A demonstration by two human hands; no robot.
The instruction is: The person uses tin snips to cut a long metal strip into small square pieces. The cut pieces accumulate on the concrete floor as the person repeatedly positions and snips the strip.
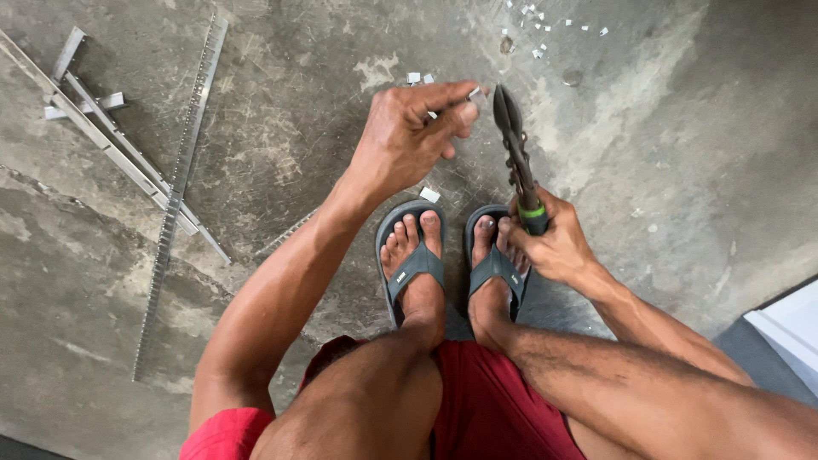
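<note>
At the far left of the concrete floor (281, 136) lie several long metal strips (111, 145), one of them a toothed or perforated rail (175, 196) running diagonally, all of them whole as far as can be seen and well apart from the hands. Nearer the middle, the left hand (409, 128) has its grip pinched on a small pale metal piece (475, 95), held right beside the closed blades of the tin snips (515, 153). The right hand (550, 243) is wrapped tightly round the green-banded handles, just above the sandalled feet (456, 255). A few small offcuts (430, 194) lie by the toes and a scatter more (537, 30) at the top (so some cutting looks done, with the long stock untouched). To the right the floor runs on to a white edge (788, 332) at the lower corner, the only boundary near the right elbow.
</note>
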